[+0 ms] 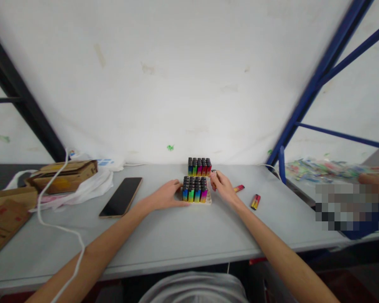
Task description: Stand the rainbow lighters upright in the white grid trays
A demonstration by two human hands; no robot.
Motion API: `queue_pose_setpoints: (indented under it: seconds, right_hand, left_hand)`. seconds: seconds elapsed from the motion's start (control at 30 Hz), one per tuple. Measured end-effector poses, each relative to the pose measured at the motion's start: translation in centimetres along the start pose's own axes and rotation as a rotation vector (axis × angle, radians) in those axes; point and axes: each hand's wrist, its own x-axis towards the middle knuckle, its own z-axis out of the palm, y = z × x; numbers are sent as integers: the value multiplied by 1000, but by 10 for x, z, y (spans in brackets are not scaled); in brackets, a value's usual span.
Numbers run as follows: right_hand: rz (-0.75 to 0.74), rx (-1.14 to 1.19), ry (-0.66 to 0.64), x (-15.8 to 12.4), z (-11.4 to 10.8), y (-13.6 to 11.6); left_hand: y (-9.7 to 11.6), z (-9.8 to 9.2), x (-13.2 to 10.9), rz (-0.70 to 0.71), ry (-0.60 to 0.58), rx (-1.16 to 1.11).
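Observation:
A pale tray (209, 201) holds upright lighters (194, 194) with black tops and rainbow-coloured bodies, in rows. The right-hand side of this tray shows vacant slots. My left hand (169, 194) grips the tray's left side, fingers behind and thumb along the front. At the tray's back right corner, my right hand (221, 185) is closed on a lighter; only the top end shows above the fingers. Directly behind the tray stands another block of upright lighters (199, 167). Two loose lighters lie to the right, one red and yellow lighter (255, 202) and one lighter (239, 188) partly behind my right hand.
A phone (121, 198) lies on the grey table (177, 240) at left. Beyond it are cardboard boxes (63, 173), a white plastic bag (96, 185) and a white cable (58, 226) crossing over my left forearm. Blue frame posts (303, 105) stand right; another person's hand (375, 179) is past them.

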Motion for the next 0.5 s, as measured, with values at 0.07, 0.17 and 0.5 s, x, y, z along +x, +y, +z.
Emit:
queue_pose_setpoints:
  seconds: [0.07,0.17,0.5]
  right_hand:
    - [-57,-10,-15,-1,-4,-1]
    - [-148,-192,17,-3,-11,-4]
    - [-177,-303,-157,-1,-22,0]
  left_hand:
    - [0,0,0,-2,-3,1]
    - [1,-1,0,-3,-6,0]
    - [-2,0,1,7,-4,-26]
